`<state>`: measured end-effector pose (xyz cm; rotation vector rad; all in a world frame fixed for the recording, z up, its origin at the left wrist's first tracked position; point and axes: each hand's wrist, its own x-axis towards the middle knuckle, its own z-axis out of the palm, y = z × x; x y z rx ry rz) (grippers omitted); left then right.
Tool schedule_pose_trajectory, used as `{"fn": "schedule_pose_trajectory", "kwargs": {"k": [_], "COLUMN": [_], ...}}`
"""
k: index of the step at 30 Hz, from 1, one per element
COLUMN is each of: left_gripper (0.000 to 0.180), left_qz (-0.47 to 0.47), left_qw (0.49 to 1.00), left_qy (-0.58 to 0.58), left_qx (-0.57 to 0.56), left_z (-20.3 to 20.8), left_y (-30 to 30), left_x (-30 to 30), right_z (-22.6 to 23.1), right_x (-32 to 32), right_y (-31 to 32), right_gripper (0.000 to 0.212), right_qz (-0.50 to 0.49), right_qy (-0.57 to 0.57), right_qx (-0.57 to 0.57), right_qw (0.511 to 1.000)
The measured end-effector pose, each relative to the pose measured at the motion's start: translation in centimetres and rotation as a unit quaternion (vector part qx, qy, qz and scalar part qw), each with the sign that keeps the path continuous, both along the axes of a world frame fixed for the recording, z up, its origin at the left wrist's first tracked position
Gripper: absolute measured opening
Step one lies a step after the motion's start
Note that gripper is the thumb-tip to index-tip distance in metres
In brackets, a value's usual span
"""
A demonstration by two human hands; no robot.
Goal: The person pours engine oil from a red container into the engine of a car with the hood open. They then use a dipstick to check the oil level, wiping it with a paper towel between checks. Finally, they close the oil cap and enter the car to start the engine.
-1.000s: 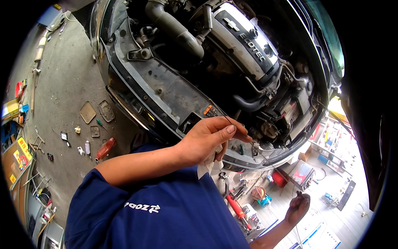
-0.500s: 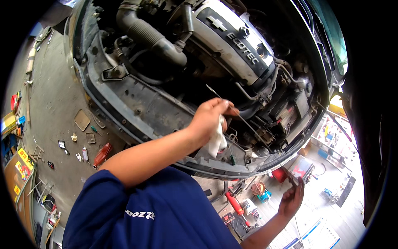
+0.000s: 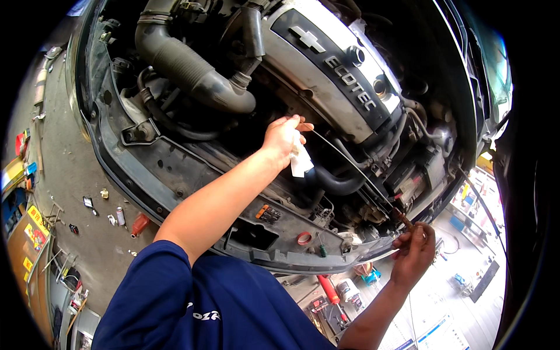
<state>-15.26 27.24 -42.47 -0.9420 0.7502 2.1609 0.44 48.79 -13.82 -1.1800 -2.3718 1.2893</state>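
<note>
A long thin dipstick [image 3: 352, 164] stretches across the engine bay between my two hands. My left hand [image 3: 282, 140] is closed around its far end, and a white tissue [image 3: 301, 161] hangs down from the fingers. Whether the tip lies inside the tissue is hidden by the hand. My right hand [image 3: 415, 249], over the front right edge of the bay, grips the dipstick's other end. Beyond the rod is the silver and black engine cover [image 3: 326, 76]. On it a round black cap [image 3: 355, 55] stands near an open round filler hole [image 3: 380, 87].
A ribbed air intake hose [image 3: 186, 64] runs at the far left of the bay. On the front crossmember lie a red tape roll [image 3: 304, 238] and a green-handled screwdriver [image 3: 322, 250]. A spray can [image 3: 120, 216] and a red bottle [image 3: 140, 224] stand on the floor.
My left hand has moved up and slightly left; the rod's tip, which stuck out past its fingers, is no longer visible. My right hand has risen toward the bay, still gripping the dipstick.
</note>
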Motion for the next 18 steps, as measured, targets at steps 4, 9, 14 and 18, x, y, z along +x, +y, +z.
{"fn": "schedule_pose_trajectory", "kwargs": {"k": [4,9,14,18], "left_gripper": [0.021,0.028,0.030,0.027], "left_qz": [0.018,-0.011,-0.197,-0.193], "left_qw": [0.999,0.999,0.968,0.940], "left_qy": [-0.033,0.012,0.157,0.179], "left_qx": [-0.015,-0.038,-0.023,-0.219], "left_z": [-0.6,4.6,14.6,20.6], "left_y": [-0.1,-2.3,-12.3,-22.8], "left_x": [-0.1,2.0,8.2,15.6], "right_z": [-0.6,-7.0,-20.3,-28.1], "right_x": [-2.4,-8.4,-14.2,-16.0], "right_y": [-1.3,-6.0,-9.9,-13.3], "right_gripper": [0.023,0.014,0.013,0.017], "right_qz": [0.008,0.152,0.331,0.344], "right_qy": [-0.024,-0.035,0.004,0.035], "right_qx": [0.029,-0.022,0.112,0.229], "right_qw": [0.999,0.988,0.937,0.910]}}
